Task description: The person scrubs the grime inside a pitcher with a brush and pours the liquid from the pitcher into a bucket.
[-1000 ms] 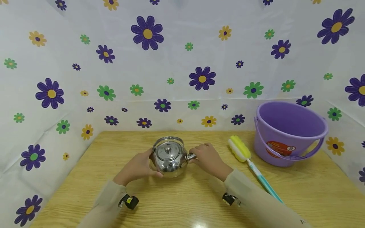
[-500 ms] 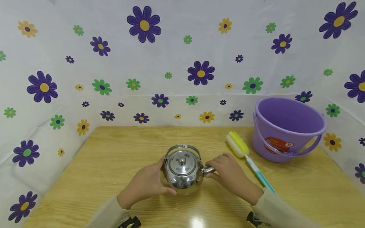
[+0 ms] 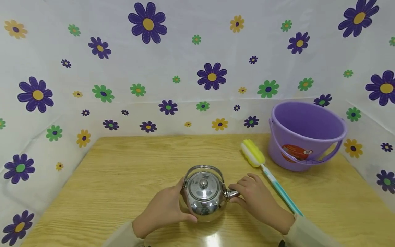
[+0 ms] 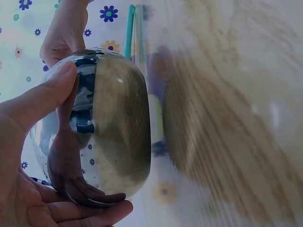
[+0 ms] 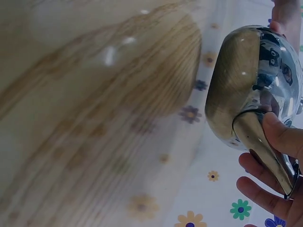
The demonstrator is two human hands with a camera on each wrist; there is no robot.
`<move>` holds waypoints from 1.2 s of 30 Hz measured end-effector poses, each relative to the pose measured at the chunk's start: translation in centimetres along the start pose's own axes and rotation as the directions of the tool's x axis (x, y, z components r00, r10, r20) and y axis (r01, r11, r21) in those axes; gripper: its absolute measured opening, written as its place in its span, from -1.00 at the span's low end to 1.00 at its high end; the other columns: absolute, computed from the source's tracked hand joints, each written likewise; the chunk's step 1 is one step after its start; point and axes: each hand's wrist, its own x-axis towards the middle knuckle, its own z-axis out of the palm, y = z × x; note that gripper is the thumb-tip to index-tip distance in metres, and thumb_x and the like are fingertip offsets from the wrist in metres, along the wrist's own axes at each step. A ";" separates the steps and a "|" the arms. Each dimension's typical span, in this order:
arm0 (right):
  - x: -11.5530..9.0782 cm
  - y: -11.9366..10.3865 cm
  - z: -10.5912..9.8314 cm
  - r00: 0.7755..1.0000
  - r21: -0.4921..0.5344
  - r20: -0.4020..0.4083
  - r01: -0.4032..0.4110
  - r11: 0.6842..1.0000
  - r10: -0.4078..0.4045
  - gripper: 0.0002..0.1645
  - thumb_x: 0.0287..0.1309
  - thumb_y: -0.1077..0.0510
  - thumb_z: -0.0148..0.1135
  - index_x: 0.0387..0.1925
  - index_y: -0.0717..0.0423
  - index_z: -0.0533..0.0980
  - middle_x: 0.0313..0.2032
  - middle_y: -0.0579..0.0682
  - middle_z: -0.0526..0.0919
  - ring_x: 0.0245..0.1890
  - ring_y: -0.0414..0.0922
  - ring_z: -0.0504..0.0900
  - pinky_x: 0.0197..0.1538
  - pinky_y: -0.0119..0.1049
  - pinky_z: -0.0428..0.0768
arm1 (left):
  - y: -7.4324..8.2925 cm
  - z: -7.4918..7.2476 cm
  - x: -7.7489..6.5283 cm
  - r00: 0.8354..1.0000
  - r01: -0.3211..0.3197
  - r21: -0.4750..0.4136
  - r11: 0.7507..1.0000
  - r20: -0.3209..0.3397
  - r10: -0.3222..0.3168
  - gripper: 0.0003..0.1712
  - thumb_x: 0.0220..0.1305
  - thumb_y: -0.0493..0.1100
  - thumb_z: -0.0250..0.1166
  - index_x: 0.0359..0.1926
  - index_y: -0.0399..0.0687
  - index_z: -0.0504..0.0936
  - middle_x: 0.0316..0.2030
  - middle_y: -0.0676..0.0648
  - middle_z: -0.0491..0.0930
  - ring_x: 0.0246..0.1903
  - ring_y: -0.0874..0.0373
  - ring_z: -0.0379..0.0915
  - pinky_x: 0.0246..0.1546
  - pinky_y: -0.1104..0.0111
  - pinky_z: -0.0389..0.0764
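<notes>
A shiny steel teapot [image 3: 204, 209] is upright between both hands, its hoop handle [image 3: 203, 167] raised over the knobbed lid [image 3: 203, 187]. My left hand [image 3: 165, 209] grips its left side, thumb at the front and fingers round the lower body. On the other side my right hand [image 3: 260, 200] holds the spout [image 5: 265, 146] between thumb and fingers. A strip of background shows between the pot's base and the tabletop in the left wrist view, so the teapot [image 4: 120, 123] is off the table.
Right of the hands lies a bottle brush with a yellow and white sponge head [image 3: 253, 153] and teal handle [image 3: 284, 193]. Behind it a purple bucket [image 3: 277, 151] stands on the wooden table [image 3: 139, 161]. A flowered white sheet [image 3: 172, 61] hangs behind and beside the table.
Both hands have carried the teapot to the right and nearer to me, keeping the same hold. The brush and bucket stay in place; the head view has shifted slightly.
</notes>
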 end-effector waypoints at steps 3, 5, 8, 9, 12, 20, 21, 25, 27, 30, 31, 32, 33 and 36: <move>-0.2 0.1 0.2 1.000 0.005 -0.006 0.006 1.000 -0.006 -0.59 -0.20 -0.09 0.38 -0.25 0.01 0.62 -0.37 -0.14 0.70 -0.29 -0.17 0.63 0.03 0.03 0.51 | 0.1 0.2 0.0 1.000 -0.003 0.008 1.000 -0.003 0.003 0.44 -0.49 0.44 0.47 0.37 -0.24 0.13 -0.42 0.08 0.59 -0.54 0.33 0.31 -0.43 0.39 0.48; -0.3 0.1 0.4 1.000 0.005 -0.005 0.009 1.000 -0.009 -0.58 -0.21 -0.08 0.39 -0.26 0.01 0.62 -0.38 -0.14 0.70 -0.29 -0.16 0.63 0.02 0.03 0.51 | 0.2 0.4 0.0 1.000 -0.007 0.006 1.000 -0.005 0.007 0.44 -0.50 0.43 0.48 0.37 -0.23 0.13 -0.43 0.08 0.59 -0.54 0.33 0.31 -0.45 0.40 0.46; -0.5 0.1 0.6 1.000 -0.002 -0.002 0.016 1.000 -0.016 -0.58 -0.23 -0.08 0.40 -0.27 0.01 0.62 -0.38 -0.14 0.70 -0.30 -0.16 0.63 0.02 0.03 0.51 | 0.2 0.6 -0.1 1.000 -0.011 -0.001 1.000 0.004 0.011 0.43 -0.50 0.43 0.48 0.37 -0.21 0.13 -0.40 0.06 0.61 -0.51 0.32 0.33 -0.45 0.40 0.46; -0.6 0.1 0.6 1.000 -0.005 -0.001 0.018 1.000 -0.018 -0.58 -0.23 -0.08 0.40 -0.27 0.01 0.62 -0.39 -0.14 0.70 -0.30 -0.17 0.62 0.01 0.02 0.51 | 0.2 0.7 -0.1 1.000 -0.010 -0.007 1.000 0.010 0.010 0.43 -0.49 0.43 0.48 0.38 -0.19 0.13 -0.38 0.05 0.61 -0.51 0.32 0.34 -0.45 0.40 0.45; -0.7 0.0 0.8 1.000 -0.014 0.002 0.026 1.000 -0.026 -0.58 -0.24 -0.09 0.40 -0.27 0.01 0.62 -0.39 -0.14 0.70 -0.30 -0.17 0.62 0.01 0.01 0.51 | 0.0 0.9 -0.3 1.000 -0.005 -0.015 1.000 0.025 0.005 0.42 -0.48 0.44 0.47 0.38 -0.16 0.12 -0.36 0.05 0.61 -0.50 0.31 0.35 -0.45 0.39 0.45; -0.8 0.0 0.9 1.000 0.004 0.006 0.015 1.000 -0.015 -0.57 -0.20 -0.10 0.39 -0.25 0.01 0.61 -0.34 -0.12 0.71 -0.28 -0.15 0.64 0.02 0.02 0.52 | -0.2 1.1 -0.5 0.999 -0.026 -0.038 0.999 0.026 0.027 0.37 -0.43 0.37 0.50 0.39 -0.07 0.08 -0.42 0.23 0.53 -0.50 0.37 0.31 -0.45 0.44 0.39; -0.8 0.0 0.9 1.000 0.007 0.007 0.013 1.000 -0.013 -0.57 -0.20 -0.10 0.39 -0.25 0.01 0.61 -0.34 -0.13 0.71 -0.28 -0.15 0.64 0.01 0.02 0.52 | -0.3 1.1 -0.5 0.999 -0.028 -0.037 0.999 0.031 0.030 0.37 -0.41 0.37 0.50 0.39 -0.07 0.07 -0.42 0.25 0.52 -0.51 0.37 0.31 -0.45 0.46 0.38; -0.7 0.2 0.7 1.000 0.034 0.022 0.009 0.999 -0.010 -0.59 -0.18 -0.09 0.41 -0.26 0.01 0.60 -0.35 -0.13 0.69 -0.30 -0.16 0.63 -0.03 -0.04 0.54 | -0.7 0.5 -0.5 0.996 -0.046 -0.024 0.999 0.079 0.048 0.37 -0.30 0.41 0.43 0.45 -0.06 -0.03 -0.30 0.21 0.59 -0.45 0.34 0.39 -0.36 0.40 0.46; -0.6 0.3 0.7 1.000 0.058 0.029 0.010 0.998 -0.011 -0.60 -0.17 -0.08 0.42 -0.26 0.02 0.59 -0.36 -0.13 0.68 -0.30 -0.15 0.63 -0.06 -0.07 0.54 | -1.2 0.0 -0.4 0.991 -0.064 -0.017 0.998 0.118 0.066 0.33 -0.20 0.41 0.38 0.46 -0.07 -0.05 -0.12 0.11 0.63 -0.30 0.24 0.53 -0.20 0.30 0.54; -0.5 0.5 0.7 0.999 0.089 0.049 0.005 0.996 -0.010 -0.59 -0.15 -0.09 0.41 -0.25 0.03 0.59 -0.35 -0.13 0.67 -0.28 -0.14 0.62 -0.07 -0.11 0.54 | -1.7 -1.1 -0.2 0.979 -0.093 0.036 0.995 0.186 0.085 0.18 -0.04 0.38 0.29 0.43 -0.18 0.04 0.15 -0.14 0.51 0.06 -0.03 0.51 0.10 0.10 0.49; -0.5 0.6 0.8 0.999 0.096 0.053 0.005 0.995 -0.010 -0.59 -0.14 -0.09 0.41 -0.24 0.03 0.59 -0.34 -0.13 0.67 -0.27 -0.14 0.62 -0.07 -0.11 0.54 | -1.8 -1.6 -0.2 0.976 -0.098 0.057 0.994 0.203 0.085 0.13 0.01 0.34 0.28 0.41 -0.21 0.08 0.20 -0.20 0.45 0.14 -0.10 0.45 0.16 0.06 0.44; -0.5 0.6 0.8 0.998 0.099 0.060 0.004 0.995 -0.010 -0.58 -0.13 -0.09 0.41 -0.24 0.03 0.59 -0.33 -0.13 0.67 -0.27 -0.15 0.62 -0.06 -0.11 0.54 | -1.8 -2.1 -0.1 0.973 -0.105 0.080 0.991 0.215 0.085 0.07 0.05 0.30 0.28 0.40 -0.23 0.12 0.23 -0.24 0.41 0.17 -0.14 0.41 0.19 0.04 0.41; -0.5 0.6 0.8 0.998 0.102 0.065 0.003 0.995 -0.010 -0.58 -0.13 -0.10 0.41 -0.23 0.03 0.59 -0.33 -0.14 0.67 -0.27 -0.15 0.62 -0.06 -0.12 0.54 | -1.8 -2.6 -0.1 0.972 -0.108 0.102 0.989 0.220 0.084 0.02 0.08 0.27 0.27 0.37 -0.26 0.17 0.25 -0.26 0.38 0.19 -0.18 0.38 0.20 0.02 0.39; -0.6 0.6 0.9 0.997 0.108 0.079 -0.001 0.994 -0.008 -0.58 -0.12 -0.10 0.40 -0.23 0.03 0.59 -0.32 -0.14 0.67 -0.27 -0.17 0.62 -0.05 -0.12 0.54 | -1.6 -4.1 -0.1 0.977 -0.142 0.155 0.978 0.181 0.114 -0.14 0.13 0.15 0.29 0.31 -0.26 0.28 0.21 -0.25 0.42 0.16 -0.17 0.41 0.17 0.02 0.42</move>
